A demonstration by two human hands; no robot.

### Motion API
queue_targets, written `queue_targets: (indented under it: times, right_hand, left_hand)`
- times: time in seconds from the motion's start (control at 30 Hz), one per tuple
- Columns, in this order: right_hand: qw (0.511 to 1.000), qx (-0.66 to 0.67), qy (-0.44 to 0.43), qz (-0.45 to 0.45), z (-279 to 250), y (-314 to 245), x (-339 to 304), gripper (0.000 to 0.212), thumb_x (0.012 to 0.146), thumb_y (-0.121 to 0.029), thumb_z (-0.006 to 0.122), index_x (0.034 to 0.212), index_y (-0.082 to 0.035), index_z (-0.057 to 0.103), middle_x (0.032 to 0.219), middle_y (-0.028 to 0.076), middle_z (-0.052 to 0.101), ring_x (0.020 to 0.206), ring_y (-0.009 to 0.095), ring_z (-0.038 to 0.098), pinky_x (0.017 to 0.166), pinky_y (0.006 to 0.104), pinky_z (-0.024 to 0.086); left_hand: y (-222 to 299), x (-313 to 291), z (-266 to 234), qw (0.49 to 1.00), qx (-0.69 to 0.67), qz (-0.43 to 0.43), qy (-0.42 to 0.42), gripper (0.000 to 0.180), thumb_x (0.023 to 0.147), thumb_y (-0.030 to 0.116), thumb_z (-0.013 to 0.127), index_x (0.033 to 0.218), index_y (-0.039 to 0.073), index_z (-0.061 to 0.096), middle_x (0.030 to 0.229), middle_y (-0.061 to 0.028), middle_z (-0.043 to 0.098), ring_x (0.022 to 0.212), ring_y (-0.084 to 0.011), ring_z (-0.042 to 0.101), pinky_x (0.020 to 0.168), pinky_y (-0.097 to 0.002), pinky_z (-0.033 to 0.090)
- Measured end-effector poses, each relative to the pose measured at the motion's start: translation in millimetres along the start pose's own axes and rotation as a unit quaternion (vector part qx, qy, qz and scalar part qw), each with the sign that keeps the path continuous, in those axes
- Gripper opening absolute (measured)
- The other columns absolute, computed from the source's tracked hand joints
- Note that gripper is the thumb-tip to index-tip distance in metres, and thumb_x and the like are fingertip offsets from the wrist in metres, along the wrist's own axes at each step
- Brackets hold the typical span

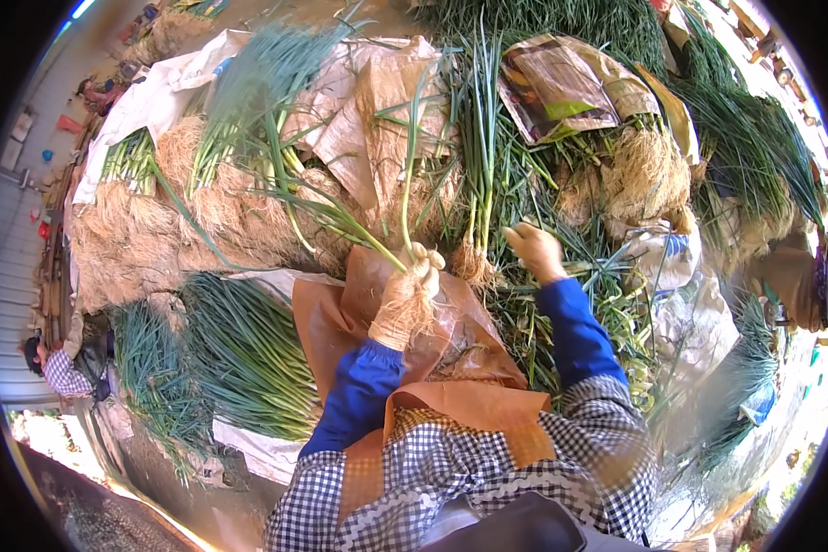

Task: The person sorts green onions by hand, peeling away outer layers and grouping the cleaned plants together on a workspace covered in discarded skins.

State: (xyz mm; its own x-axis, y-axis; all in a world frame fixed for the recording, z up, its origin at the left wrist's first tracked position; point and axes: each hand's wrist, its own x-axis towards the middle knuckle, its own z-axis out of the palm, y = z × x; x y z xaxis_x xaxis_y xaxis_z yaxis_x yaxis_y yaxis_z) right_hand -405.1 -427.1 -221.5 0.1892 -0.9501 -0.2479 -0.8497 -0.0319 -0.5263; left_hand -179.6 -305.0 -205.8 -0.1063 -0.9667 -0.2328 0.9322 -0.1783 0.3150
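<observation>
My left hand (414,283), in a pale glove, is closed round a few green onions (363,232). Their leaves fan up and to the left, one stalk (409,170) stands nearly straight up, and stringy roots hang over the wrist. To the right, my right hand (535,251), also gloved, is curled closed above loose green leaves; what its fingers hold, if anything, cannot be made out. Between the hands and slightly beyond them lies a small bunch of green onions (480,184), white ends and roots toward me. A brown apron (340,317) spreads over my lap.
Rooty green onion bundles (124,239) line the far left, partly under sacking (368,120). Peeled green onions (253,363) are heaped at my left. Leaf scraps (607,322) and a printed sack (561,92) lie to the right. Another person (69,373) is at far left.
</observation>
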Motion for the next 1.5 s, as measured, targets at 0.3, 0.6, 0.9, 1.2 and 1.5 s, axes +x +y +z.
queue_targets:
  times: [0.3, 0.6, 0.9, 1.2, 1.5]
  right_hand:
    - [0.924, 0.378, -0.056, -0.01, 65, 6, 50, 0.04, 0.078, -0.04, 0.064, 0.082, 0.0, 0.063, 0.069, 0.007, 0.062, 0.064, 0.014, 0.054, 0.064, 0.0287, 0.044]
    - [0.957, 0.105, 0.239, -0.123, 70, -29, -15, 0.036, 0.08, -0.028, 0.064, 0.056, -0.005, 0.051, 0.049, 0.014, 0.045, 0.043, 0.024, 0.044, 0.044, 0.0331, 0.037]
    - [0.937, 0.196, 0.287, 0.026, -40, 61, -112, 0.033, 0.083, -0.024, 0.06, 0.057, -0.004, 0.057, 0.05, 0.005, 0.056, 0.046, 0.009, 0.051, 0.043, 0.0287, 0.04]
    - [0.986, -0.066, -0.034, -0.146, 29, -18, -43, 0.04, 0.084, -0.046, 0.051, 0.078, -0.008, 0.06, 0.067, 0.013, 0.061, 0.063, 0.033, 0.059, 0.061, 0.0384, 0.048]
    - [0.908, -0.178, -0.086, -0.37, -1, 29, -112, 0.017, 0.078, -0.022, 0.062, 0.079, -0.006, 0.063, 0.066, 0.007, 0.06, 0.058, 0.021, 0.057, 0.055, 0.033, 0.047]
  left_hand:
    - [-61, 19, -27, 0.951, 0.276, 0.031, 0.139, 0.016, 0.078, -0.002, 0.062, 0.083, 0.005, 0.048, 0.086, -0.0056, 0.055, 0.073, -0.0111, 0.055, 0.065, -0.0214, 0.048]
    - [-111, 20, -61, 0.972, 0.187, 0.008, 0.144, 0.01, 0.08, -0.002, 0.057, 0.085, 0.005, 0.054, 0.077, -0.0064, 0.057, 0.067, -0.0153, 0.057, 0.06, -0.0261, 0.049]
    - [-92, 16, -39, 0.983, 0.132, 0.019, 0.13, 0.014, 0.078, -0.003, 0.056, 0.09, 0.001, 0.05, 0.078, -0.0084, 0.057, 0.067, -0.0195, 0.059, 0.062, -0.0307, 0.053]
    - [-109, 21, -42, 0.961, 0.242, 0.072, 0.117, 0.031, 0.075, -0.01, 0.056, 0.099, 0.006, 0.045, 0.086, -0.0046, 0.054, 0.073, -0.0136, 0.054, 0.067, -0.0255, 0.05]
    - [-92, 25, -37, 0.936, 0.282, 0.135, 0.161, 0.023, 0.074, -0.005, 0.064, 0.092, 0.001, 0.052, 0.074, -0.0045, 0.058, 0.062, -0.0124, 0.057, 0.056, -0.0242, 0.049]
